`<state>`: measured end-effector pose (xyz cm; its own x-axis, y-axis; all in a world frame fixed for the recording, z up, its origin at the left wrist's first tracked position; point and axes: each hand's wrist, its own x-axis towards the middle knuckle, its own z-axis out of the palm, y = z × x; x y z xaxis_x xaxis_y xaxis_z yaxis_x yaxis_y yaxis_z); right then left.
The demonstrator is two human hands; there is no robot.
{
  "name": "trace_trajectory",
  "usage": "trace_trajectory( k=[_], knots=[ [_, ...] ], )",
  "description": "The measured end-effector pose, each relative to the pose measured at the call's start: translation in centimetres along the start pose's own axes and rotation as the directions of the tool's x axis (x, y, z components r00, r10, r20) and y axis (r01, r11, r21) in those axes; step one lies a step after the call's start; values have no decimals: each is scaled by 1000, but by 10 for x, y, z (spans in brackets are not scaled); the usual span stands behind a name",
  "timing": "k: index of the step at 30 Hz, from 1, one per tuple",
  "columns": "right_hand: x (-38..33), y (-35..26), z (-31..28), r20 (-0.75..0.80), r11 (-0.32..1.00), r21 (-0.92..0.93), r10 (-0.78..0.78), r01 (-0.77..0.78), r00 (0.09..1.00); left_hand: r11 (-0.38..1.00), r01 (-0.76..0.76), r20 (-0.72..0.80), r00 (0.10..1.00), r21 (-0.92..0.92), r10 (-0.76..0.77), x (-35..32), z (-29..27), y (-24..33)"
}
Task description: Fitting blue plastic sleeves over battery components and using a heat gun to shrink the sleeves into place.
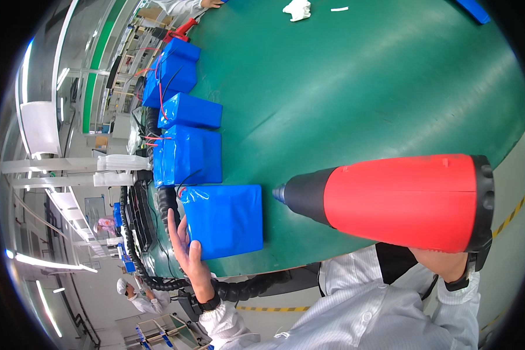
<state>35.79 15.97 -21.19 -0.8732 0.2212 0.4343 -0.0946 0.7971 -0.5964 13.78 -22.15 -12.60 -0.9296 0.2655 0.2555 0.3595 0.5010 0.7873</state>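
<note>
A blue shrink-wrapped battery pack (224, 221) sits on the near left part of the green table. My left hand (191, 256) grips its left side, the thumb on the near corner, the index finger stretched out, other fingers partly hidden behind the pack. A large red heat gun (399, 201) with a black nozzle points left at the pack, apart from it. Its handle is wrapped by my right hand (443, 263), mostly hidden under the gun's body. Short wires show at the pack's far left corner.
More blue battery packs (201, 154) with red and black wires line the table's left edge. Beyond them lie a red tool (182, 30) and another person's hand (212, 3). A crumpled white cloth (297, 10) rests on the green table (332, 87). A black corrugated hose (251, 287) runs along the near edge.
</note>
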Motion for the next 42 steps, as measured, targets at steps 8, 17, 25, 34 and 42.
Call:
trace_trajectory(
  k=[8,17,25,34,42],
  knots=[
    [6,-4,0,34,994,-80,-74,76,997,999,11,-17,1000,-44,-12,1,-1,-5],
    [12,-12,-10,129,921,-273,-252,279,959,999,9,-9,1000,-48,-9,2,-2,-12],
    [-11,-13,-36,132,950,-270,-128,160,983,999,-6,8,1000,-51,6,8,8,-3],
    [-28,-5,-24,138,980,-197,29,-2,990,988,-64,-5,998,143,65,-10,16,16],
    [-39,-5,-27,95,964,86,242,-250,966,947,-175,35,985,269,172,-15,24,18]
  ],
)
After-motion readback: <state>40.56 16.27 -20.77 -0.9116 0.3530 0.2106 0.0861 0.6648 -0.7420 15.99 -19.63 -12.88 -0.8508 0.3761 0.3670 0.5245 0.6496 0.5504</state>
